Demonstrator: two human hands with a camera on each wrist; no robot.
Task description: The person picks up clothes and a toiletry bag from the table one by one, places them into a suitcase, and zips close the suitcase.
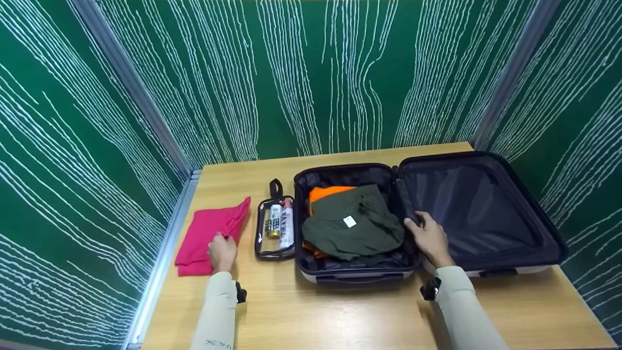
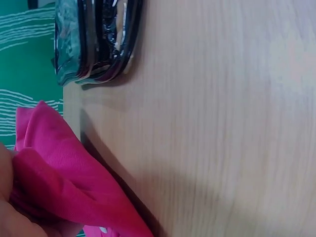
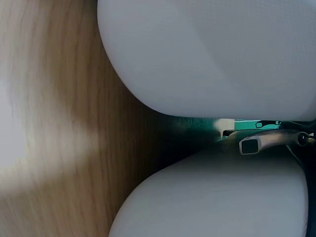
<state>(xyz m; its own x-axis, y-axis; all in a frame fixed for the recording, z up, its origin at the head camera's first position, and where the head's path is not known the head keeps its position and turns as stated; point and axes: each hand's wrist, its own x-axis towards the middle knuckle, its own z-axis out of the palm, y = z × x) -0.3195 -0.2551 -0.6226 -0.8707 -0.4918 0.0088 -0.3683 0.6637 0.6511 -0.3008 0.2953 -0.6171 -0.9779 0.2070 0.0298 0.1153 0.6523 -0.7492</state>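
In the head view my left hand [image 1: 223,252] pinches the near right part of a folded pink garment [image 1: 206,231] lying on the table. The left wrist view shows the raised pink cloth [image 2: 74,177] bunched at the fingers. My right hand [image 1: 430,238] grips the inner edge of an open suitcase [image 1: 364,280], by the hinge between its two halves. Inside the left half lies a dark green garment [image 1: 350,231] with a white label, over an orange garment [image 1: 330,191]. The right wrist view shows the suitcase's pale outer shells [image 3: 212,54], but not the hand.
A clear zip pouch [image 1: 265,250] with black trim and small bottles stands between the pink garment and the suitcase. The suitcase's right half [image 1: 466,209] lies open toward the right edge of the wooden table [image 1: 340,316]. Green walls with white lines [image 1: 340,97] surround the table.
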